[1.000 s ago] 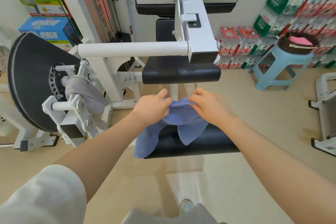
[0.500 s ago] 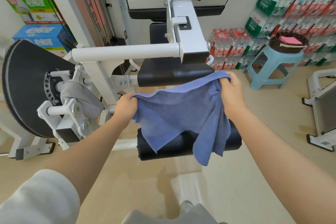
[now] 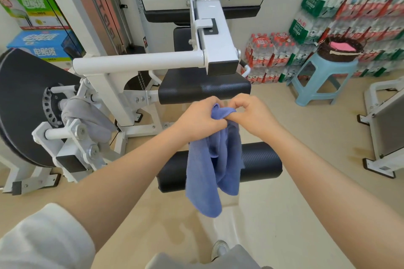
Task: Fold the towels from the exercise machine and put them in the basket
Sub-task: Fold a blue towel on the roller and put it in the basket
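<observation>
Both hands' grips (image 3: 202,119) (image 3: 251,116) pinch the blue towel (image 3: 209,172); blue box (image 3: 41,45) reads "电解质".

The left hand (image 3: 200,119) and right hand (image 3: 251,113) meet, touching, in the middle of the view, both pinching the top of a blue terry towel (image 3: 213,168) that hangs down in front of the black cylindrical roller pad (image 3: 260,160) of the white steel exercise machine (image 3: 216,50). Behind the hands lies the machine's black padded seat (image 3: 204,89), and well to the left a grey crumpled towel (image 3: 87,116) is draped over the machine's pivot beside a black curved cam plate (image 3: 19,98). Far to the right, a dark round woven basket (image 3: 340,49) sits on a light blue plastic stool (image 3: 321,78), with stacked shrink-wrapped packs of bottled water (image 3: 273,50) behind it against the wall.
</observation>
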Demonstrator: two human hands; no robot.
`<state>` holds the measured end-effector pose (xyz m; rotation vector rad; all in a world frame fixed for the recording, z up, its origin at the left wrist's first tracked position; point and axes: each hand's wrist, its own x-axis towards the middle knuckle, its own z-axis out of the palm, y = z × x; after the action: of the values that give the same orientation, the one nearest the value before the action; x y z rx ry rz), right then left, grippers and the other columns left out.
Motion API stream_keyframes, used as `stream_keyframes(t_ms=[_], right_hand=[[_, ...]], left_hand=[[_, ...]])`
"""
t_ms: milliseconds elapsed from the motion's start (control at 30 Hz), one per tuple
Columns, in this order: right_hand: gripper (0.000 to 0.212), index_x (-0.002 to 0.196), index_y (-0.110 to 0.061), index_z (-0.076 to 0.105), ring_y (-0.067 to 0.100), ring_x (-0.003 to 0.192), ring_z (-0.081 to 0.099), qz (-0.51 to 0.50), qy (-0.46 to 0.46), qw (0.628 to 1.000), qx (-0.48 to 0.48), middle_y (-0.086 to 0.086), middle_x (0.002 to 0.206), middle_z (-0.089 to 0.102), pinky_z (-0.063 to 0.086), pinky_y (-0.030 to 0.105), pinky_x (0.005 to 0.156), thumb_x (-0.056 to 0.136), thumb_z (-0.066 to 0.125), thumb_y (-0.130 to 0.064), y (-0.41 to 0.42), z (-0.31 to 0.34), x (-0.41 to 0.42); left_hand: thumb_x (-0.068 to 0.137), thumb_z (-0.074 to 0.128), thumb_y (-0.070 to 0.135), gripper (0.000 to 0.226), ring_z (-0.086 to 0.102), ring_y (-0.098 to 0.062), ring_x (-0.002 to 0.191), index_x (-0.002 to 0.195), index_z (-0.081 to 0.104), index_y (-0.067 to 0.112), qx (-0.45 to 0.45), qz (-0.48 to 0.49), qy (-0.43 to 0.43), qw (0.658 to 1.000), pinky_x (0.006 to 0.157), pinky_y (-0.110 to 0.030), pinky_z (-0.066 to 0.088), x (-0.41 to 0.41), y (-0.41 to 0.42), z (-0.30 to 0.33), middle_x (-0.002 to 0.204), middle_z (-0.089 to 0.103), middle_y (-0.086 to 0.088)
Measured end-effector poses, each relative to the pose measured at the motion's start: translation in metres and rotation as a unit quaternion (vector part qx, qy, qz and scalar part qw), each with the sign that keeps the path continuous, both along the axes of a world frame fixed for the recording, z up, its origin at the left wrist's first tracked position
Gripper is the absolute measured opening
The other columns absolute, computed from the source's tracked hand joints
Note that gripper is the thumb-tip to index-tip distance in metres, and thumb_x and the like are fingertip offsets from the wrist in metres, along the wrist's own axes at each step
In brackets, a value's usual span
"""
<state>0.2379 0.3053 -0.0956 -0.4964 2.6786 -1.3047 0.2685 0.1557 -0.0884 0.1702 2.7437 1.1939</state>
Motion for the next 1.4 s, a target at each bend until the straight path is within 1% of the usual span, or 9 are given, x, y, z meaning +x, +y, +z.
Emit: stream_keyframes(t_ms=[167, 400, 533, 700, 867, 967, 1067, 1233, 1400], right_hand=[[0.029, 0.063, -0.01, 0.053, 0.009, 0.057, 0.04, -0.025, -0.005, 0.999, -0.029, -0.001, 0.059, 0.047, 0.032, 0.022, 0.055, 0.087, 0.061, -0.024, 0.018, -0.007, -0.003], [0.014, 0.089, -0.009, 0.057, 0.02, 0.072, 0.049, -0.081, -0.012, 0.992, 0.096, 0.004, 0.078, 0.057, 0.035, 0.029, 0.059, 0.093, 0.046, -0.017, 0.048, -0.03, -0.012], [0.016, 0.093, -0.013, 0.062, 0.014, 0.075, 0.051, -0.103, -0.028, 0.994, 0.021, -0.002, 0.083, 0.06, 0.037, 0.017, 0.06, 0.093, 0.046, -0.011, 0.047, -0.026, -0.012], [0.022, 0.08, -0.005, 0.064, 0.005, 0.062, 0.047, -0.013, -0.013, 1.0, -0.011, -0.004, 0.065, 0.056, 0.037, 0.024, 0.06, 0.093, 0.051, -0.017, 0.029, -0.011, -0.005], [0.021, 0.071, -0.014, 0.062, -0.003, 0.055, 0.047, 0.005, 0.01, 0.998, -0.058, -0.007, 0.06, 0.055, 0.036, 0.012, 0.054, 0.091, 0.056, -0.02, 0.031, -0.002, -0.003], [0.022, 0.067, -0.021, 0.054, -0.003, 0.049, 0.045, 0.016, -0.011, 1.0, -0.003, -0.01, 0.057, 0.049, 0.032, 0.012, 0.049, 0.088, 0.061, -0.02, 0.045, -0.004, -0.004], [0.01, 0.083, -0.021, 0.052, 0.007, 0.054, 0.044, 0.038, -0.076, 0.995, -0.053, -0.005, 0.056, 0.049, 0.033, 0.02, 0.052, 0.091, 0.057, -0.016, 0.054, -0.005, 0.001], [0.024, 0.1, -0.028, 0.057, 0.016, 0.052, 0.047, -0.003, -0.17, 0.954, -0.248, 0.003, 0.06, 0.052, 0.036, 0.025, 0.048, 0.095, 0.047, -0.007, 0.061, 0.002, 0.0], [0.03, 0.12, -0.02, 0.057, 0.0, 0.044, 0.05, 0.033, -0.185, 0.957, -0.223, -0.019, 0.05, 0.059, 0.04, 0.017, 0.047, 0.094, 0.049, -0.008, 0.057, 0.001, 0.0]], left_hand=[[0.081, 0.053, 0.008, 0.01, 0.047, -0.015, 0.062, 0.075, 0.059, 0.002, 0.205, 0.081, 0.008, 0.975, 0.061, -0.03, 0.04, 0.001, -0.001, 0.002, 0.064, 0.05, -0.007], [0.085, 0.055, 0.026, 0.015, 0.057, -0.022, 0.078, 0.075, 0.057, 0.016, 0.491, 0.407, -0.157, 0.754, 0.081, -0.037, 0.049, -0.01, -0.02, -0.024, 0.075, 0.059, -0.004], [0.087, 0.059, 0.025, 0.014, 0.057, -0.017, 0.075, 0.096, 0.056, 0.015, 0.281, 0.416, -0.131, 0.855, 0.061, -0.025, 0.043, -0.008, -0.016, -0.033, 0.082, 0.057, -0.002], [0.081, 0.069, 0.033, 0.061, 0.046, -0.004, 0.111, 0.134, 0.041, 0.023, 0.024, 0.072, 0.041, 0.996, 0.087, -0.021, 0.035, 0.0, 0.019, -0.026, 0.123, 0.05, 0.013], [0.087, 0.06, 0.018, 0.008, 0.052, -0.004, 0.07, 0.093, 0.059, 0.023, 0.022, -0.016, 0.076, 0.997, 0.062, -0.012, 0.037, -0.007, 0.034, -0.022, 0.075, 0.058, 0.009], [0.088, 0.058, 0.019, 0.023, 0.044, -0.006, 0.06, 0.067, 0.051, 0.022, 0.017, 0.008, 0.056, 0.998, 0.058, -0.021, 0.033, -0.009, 0.029, -0.02, 0.063, 0.049, 0.006], [0.085, 0.06, 0.017, 0.003, 0.055, -0.008, 0.074, 0.083, 0.062, 0.017, 0.059, 0.05, 0.046, 0.996, 0.064, -0.018, 0.043, -0.013, 0.022, -0.013, 0.08, 0.062, 0.002], [0.082, 0.042, -0.009, 0.046, 0.053, -0.013, 0.095, 0.119, 0.052, 0.018, 0.271, 0.108, -0.089, 0.952, 0.08, -0.022, 0.044, -0.016, 0.016, -0.008, 0.104, 0.052, 0.0], [0.071, 0.039, -0.008, 0.053, 0.053, -0.013, 0.083, 0.11, 0.056, 0.023, 0.304, 0.087, -0.091, 0.944, 0.07, -0.021, 0.043, -0.012, 0.023, -0.001, 0.105, 0.055, -0.004]])
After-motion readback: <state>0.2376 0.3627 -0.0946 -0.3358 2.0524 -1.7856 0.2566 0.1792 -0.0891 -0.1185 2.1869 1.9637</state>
